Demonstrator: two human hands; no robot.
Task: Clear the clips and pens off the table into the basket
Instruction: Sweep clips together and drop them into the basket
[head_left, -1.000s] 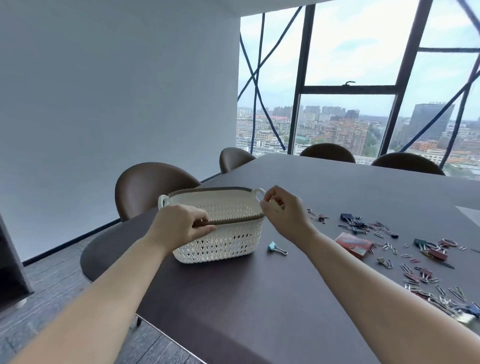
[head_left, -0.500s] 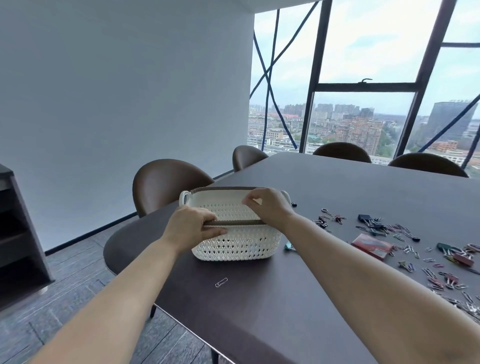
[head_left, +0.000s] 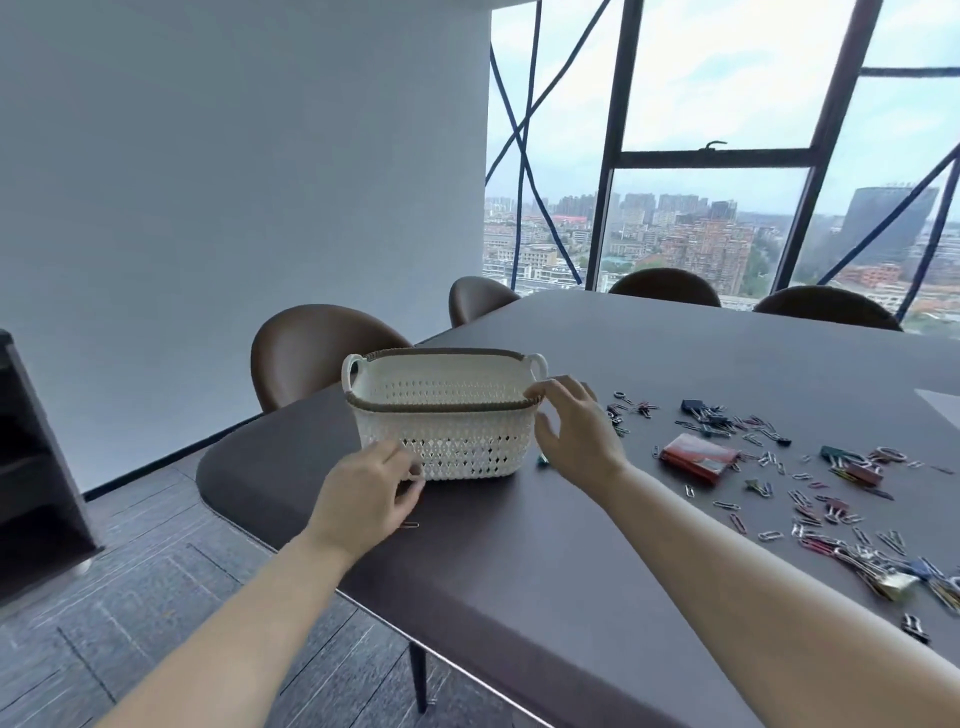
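1. Clips (head_left: 891, 581) lie scattered toward the tabletop's (head_left: 519, 571) right edge, well apart from the basket (head_left: 457, 447) near its left edge. One paper clip (head_left: 410, 526) lies just beside the left hand (head_left: 363, 499).
2. They are probably light, thin and slippery, so pinching or sweeping them should work best.
3. The basket looks light and stiff and is best taken by its rim.
4. The right hand (head_left: 576, 431) has its fingers spread wide at the basket's corner. The left fingers are curled, and I cannot tell whether they hold anything.

Single wide-angle view from head height, on the near side of the basket (head_left: 457, 441), close to it; facing forward and down, toward windows (head_left: 701, 218) beyond the basket.
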